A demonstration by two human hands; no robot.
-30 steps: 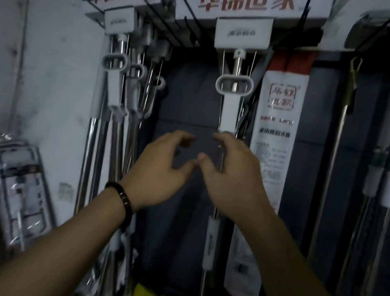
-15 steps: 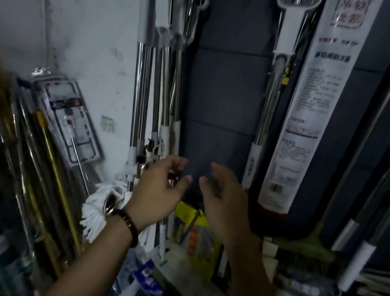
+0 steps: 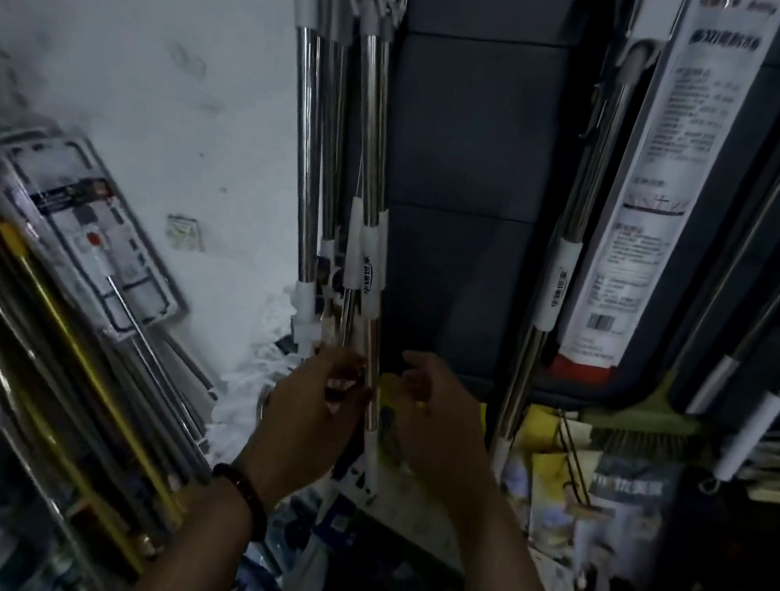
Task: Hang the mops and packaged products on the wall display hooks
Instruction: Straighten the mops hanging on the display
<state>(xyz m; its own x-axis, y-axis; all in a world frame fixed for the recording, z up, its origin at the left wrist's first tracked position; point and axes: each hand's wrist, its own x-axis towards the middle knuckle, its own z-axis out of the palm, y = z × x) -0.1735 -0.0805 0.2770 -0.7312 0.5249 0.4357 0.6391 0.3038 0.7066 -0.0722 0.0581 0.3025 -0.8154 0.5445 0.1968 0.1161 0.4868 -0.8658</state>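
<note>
Presently your left hand (image 3: 309,416) sits against the lower shaft of the nearest mop (image 3: 373,261) in the left hanging cluster, fingers (image 3: 346,375) curled toward the pole; blur prevents me from confirming whether they pinch it or merely touch it. Your right hand (image 3: 437,428) hovers just beside the same shaft, fingers loosely curled and grasping nothing I can see. That mop hangs against the dark wall panel (image 3: 470,153) with its top out of frame, so hook engagement cannot be verified. A second mop (image 3: 564,253) hangs apart to the right, beside a long packaged product (image 3: 657,186). More packaged goods (image 3: 76,229) lean unhung at lower left. Judgement: the step appears to be steadying a hung mop. Recommendation: hold low on the shaft, let it settle plumb and clear of its neighbours, release gently, then look up to check the hook
</note>
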